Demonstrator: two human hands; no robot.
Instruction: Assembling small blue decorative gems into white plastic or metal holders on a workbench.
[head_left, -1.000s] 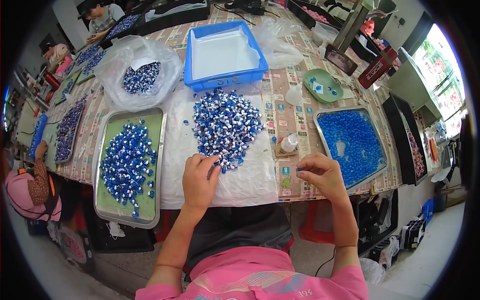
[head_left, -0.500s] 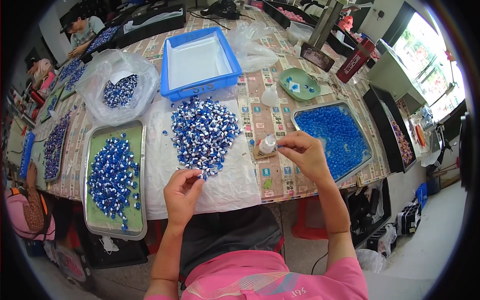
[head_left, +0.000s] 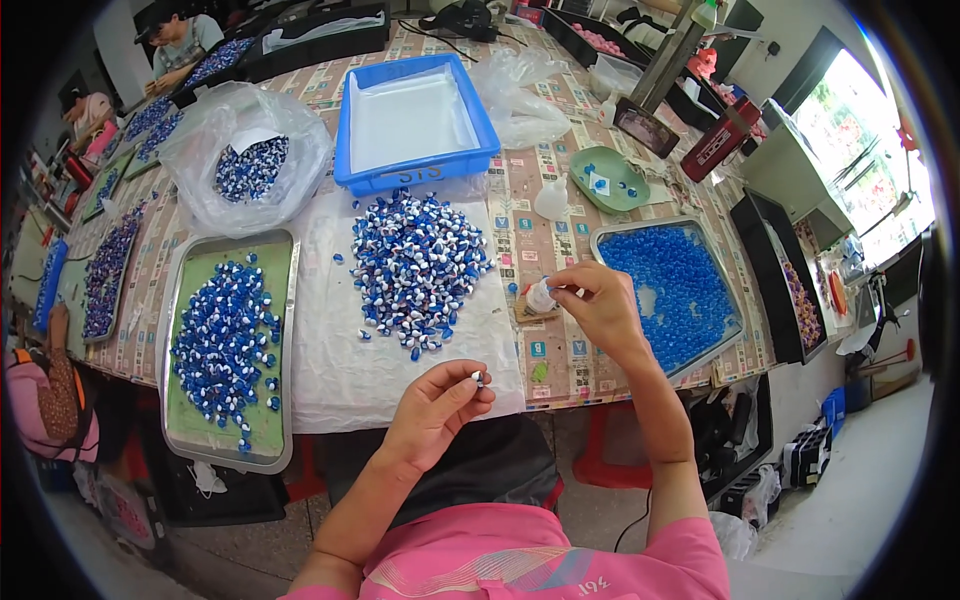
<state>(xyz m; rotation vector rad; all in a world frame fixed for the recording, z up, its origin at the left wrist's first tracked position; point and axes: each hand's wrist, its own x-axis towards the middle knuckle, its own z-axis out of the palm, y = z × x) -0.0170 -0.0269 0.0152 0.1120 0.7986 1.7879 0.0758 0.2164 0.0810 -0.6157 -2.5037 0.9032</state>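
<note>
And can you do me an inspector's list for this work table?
Surface: patterned table, white sheet on it.
Job's things: blue-and-white beads heaped on the sheet; blue beads in a metal tray; small white bottle.
Clutter: clear plastic bag, phone-like screen.
Hands: left hand pinches a bead; right hand at the bottle, hold unclear.
Cables: dark cord toward the far end.
Surroundings: person far left, bright window right.

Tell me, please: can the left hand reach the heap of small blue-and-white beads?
Probably yes: the left hand is close to the heap, with only crinkled white sheet visible between them, though its fingers hold one small bead.
</note>
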